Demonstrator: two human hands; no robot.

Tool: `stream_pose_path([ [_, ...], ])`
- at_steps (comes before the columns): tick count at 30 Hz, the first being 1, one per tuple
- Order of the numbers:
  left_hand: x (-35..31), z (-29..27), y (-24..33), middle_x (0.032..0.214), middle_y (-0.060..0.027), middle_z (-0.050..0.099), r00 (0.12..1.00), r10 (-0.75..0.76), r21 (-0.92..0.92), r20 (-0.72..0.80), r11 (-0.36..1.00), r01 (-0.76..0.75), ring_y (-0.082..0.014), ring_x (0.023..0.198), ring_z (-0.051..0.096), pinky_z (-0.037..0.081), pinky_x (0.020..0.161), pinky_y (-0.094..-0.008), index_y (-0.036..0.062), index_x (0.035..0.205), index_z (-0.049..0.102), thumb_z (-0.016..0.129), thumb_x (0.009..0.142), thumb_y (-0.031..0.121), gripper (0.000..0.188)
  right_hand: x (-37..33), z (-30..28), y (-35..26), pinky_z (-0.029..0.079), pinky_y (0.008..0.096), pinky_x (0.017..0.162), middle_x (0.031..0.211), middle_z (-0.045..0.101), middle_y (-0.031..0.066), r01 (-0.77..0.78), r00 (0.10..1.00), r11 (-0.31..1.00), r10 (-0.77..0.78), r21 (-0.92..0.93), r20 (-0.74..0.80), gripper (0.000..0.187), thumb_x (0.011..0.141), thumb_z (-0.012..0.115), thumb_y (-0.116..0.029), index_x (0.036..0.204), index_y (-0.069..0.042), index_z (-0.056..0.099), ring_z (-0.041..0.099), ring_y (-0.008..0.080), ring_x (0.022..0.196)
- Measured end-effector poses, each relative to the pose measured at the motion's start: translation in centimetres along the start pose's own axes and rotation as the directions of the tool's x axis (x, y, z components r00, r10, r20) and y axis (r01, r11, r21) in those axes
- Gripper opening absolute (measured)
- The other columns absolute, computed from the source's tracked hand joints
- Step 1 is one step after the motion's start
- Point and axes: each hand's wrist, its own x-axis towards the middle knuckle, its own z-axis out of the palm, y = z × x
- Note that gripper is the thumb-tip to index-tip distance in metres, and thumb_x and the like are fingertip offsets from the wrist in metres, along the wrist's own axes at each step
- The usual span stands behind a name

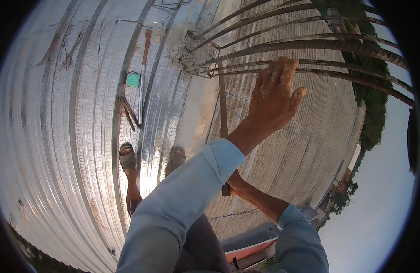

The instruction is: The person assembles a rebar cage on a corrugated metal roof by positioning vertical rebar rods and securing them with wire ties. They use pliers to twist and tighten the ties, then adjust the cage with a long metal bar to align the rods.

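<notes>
My left hand (276, 93) reaches up and to the right, back of the hand showing. Its fingers are stretched out across one of the ribbed steel rebars (310, 44), with the thumb held apart; pale dust coats the fingers. Lower down, my right hand (236, 181) is closed round the lower end of a long dark metal bar (223, 107), partly hidden behind my left sleeve. That bar rises to the bent lower ends of the rebars, where they come out of broken concrete (180, 48). Whether the bar hooks onto a rebar I cannot tell.
Ribbed metal decking (96, 136) spreads on the left, under my sandalled feet (127, 157). On it lie a teal tape measure (133, 79), pincers (128, 113) and a long brown-and-silver tool (144, 68). A corrugated roof (301, 145) lies to the right, with trees (373, 113) beyond its edge.
</notes>
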Motion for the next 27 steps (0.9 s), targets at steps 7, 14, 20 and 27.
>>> stream_pose_path([
  [7,-11.6,-4.0,-4.5,0.139,-0.0191,0.053,0.950,-0.269,0.035,0.161,0.963,0.267,-0.0401,0.127,0.052,0.042,0.106,-0.0498,0.0099,0.134,0.052,0.057,0.099,0.024,0.038,-0.8,2.7,-0.3,0.042,0.0342,0.043,0.064,0.049,0.0057,0.019,0.991,0.999,-0.013,0.049,-0.130,0.011,0.083,0.065,0.002,0.084,-0.001,0.054,0.049,0.0156,0.048],
  [14,-35.8,-18.3,-16.7,0.116,-0.0196,0.068,0.443,-0.874,0.488,0.198,0.480,0.729,-0.0359,0.107,0.065,0.052,0.092,-0.0429,0.0070,0.120,0.064,0.062,0.094,0.025,0.032,0.6,0.4,2.2,0.041,0.0332,0.043,0.061,0.048,0.0036,0.154,0.975,0.987,-0.143,0.048,-0.171,0.017,0.082,0.068,0.000,0.075,-0.006,0.054,0.050,0.0135,0.047],
  [20,-47.6,-34.3,-19.0,0.105,-0.0196,0.071,0.358,-0.925,0.746,0.130,0.329,0.579,-0.0378,0.098,0.068,0.054,0.087,-0.0444,0.0071,0.116,0.065,0.063,0.092,0.026,0.030,4.0,6.3,6.8,0.032,0.0307,0.039,0.056,0.045,0.0014,0.270,0.821,0.958,-0.282,-0.098,-0.496,0.018,0.079,0.067,0.002,0.071,-0.005,0.053,0.043,0.0114,0.042],
  [27,-52.6,-46.2,-19.1,0.085,-0.0156,0.070,0.311,-0.903,0.023,-0.298,0.319,0.948,-0.0254,0.069,0.068,0.054,0.065,-0.0392,0.0011,0.093,0.070,0.060,0.091,0.021,0.023,-7.0,6.3,14.5,0.033,0.0307,0.036,0.051,0.045,0.0011,0.037,0.798,0.990,-0.113,-0.139,-0.592,0.017,0.077,0.066,0.002,0.067,-0.005,0.055,0.042,0.0134,0.037],
])
